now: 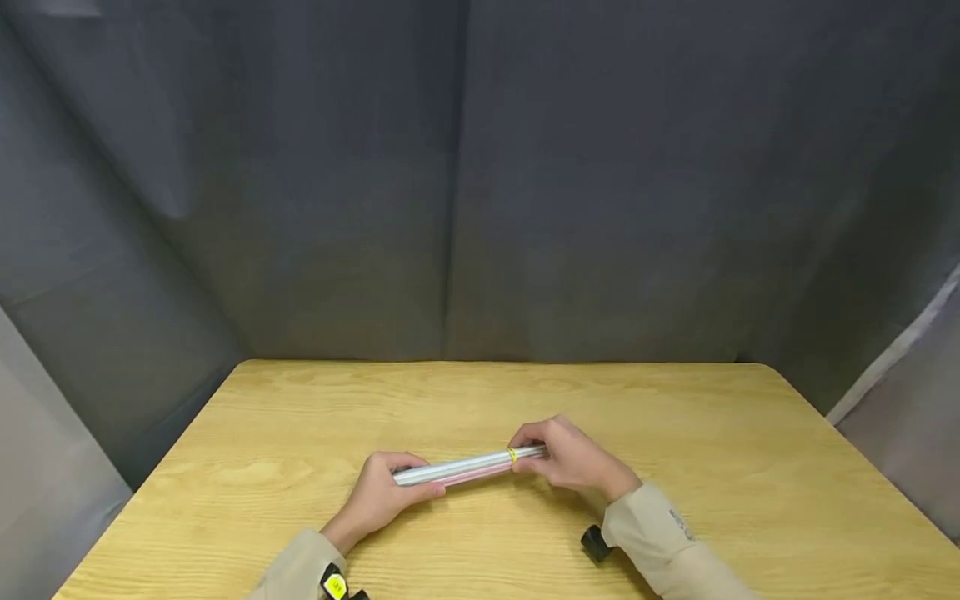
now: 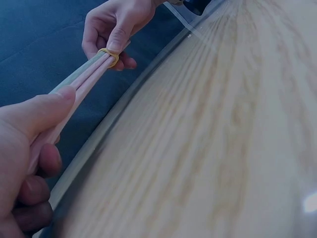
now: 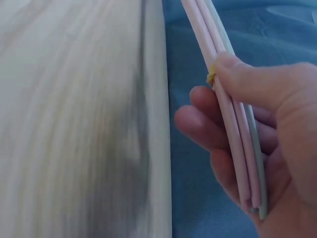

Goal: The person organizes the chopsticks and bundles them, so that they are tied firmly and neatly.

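Note:
A bundle of thin pink and pale grey-green sticks (image 1: pixel 465 471) is held above the wooden table, slanting slightly up to the right in the head view. My left hand (image 1: pixel 380 493) grips its left end, thumb along the near side. Near the other end my right hand (image 1: pixel 570 454) pinches the bundle between thumb and fingers, beside a yellow rubber band (image 1: pixel 513 456) wound round the sticks. In the right wrist view the thumb presses next to the band (image 3: pixel 211 77), and the stick ends reach down past the palm. What the sticks are made of, I cannot tell.
The wooden table (image 1: pixel 300 417) has rounded far corners. Dark grey curtains (image 1: pixel 600 183) hang behind it and at the sides. A black wrist device (image 1: pixel 596 543) sits by the right sleeve, and another with a yellow label (image 1: pixel 335 586) is on the left sleeve.

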Available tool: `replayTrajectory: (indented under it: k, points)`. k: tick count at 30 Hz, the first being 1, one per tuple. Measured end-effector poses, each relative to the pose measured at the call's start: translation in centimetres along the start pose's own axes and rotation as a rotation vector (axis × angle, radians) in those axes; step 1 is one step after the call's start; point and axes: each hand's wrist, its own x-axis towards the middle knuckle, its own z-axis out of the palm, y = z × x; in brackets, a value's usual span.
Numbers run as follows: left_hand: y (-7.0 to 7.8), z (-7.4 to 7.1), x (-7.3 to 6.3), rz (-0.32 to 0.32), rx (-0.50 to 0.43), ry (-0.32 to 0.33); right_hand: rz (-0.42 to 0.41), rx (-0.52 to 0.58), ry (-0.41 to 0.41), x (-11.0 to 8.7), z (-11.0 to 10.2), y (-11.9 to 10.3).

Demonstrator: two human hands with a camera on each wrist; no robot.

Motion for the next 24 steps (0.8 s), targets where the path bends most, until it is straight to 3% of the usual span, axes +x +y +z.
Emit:
replayTrajectory:
  k: [3,14,20,24]
  points:
    - [-1.0,-0.4,-0.3,-0.007,0.000,0.004,-0.010,0.005,-0.033,0.2,0.7,-0.1]
    - [-0.6,0.1,0.3,0.011,0.032,-0.003,-0.010,0.055,-0.033,0.4,0.7,-0.1]
    - [-0.4,0.6,0.5,0.044,0.050,-0.041,-0.046,0.033,-0.090,1.0,1.3,-0.7]
    - [-0.4,0.6,0.6,0.047,0.033,-0.025,-0.039,0.014,-0.082,1.3,1.3,-1.0]
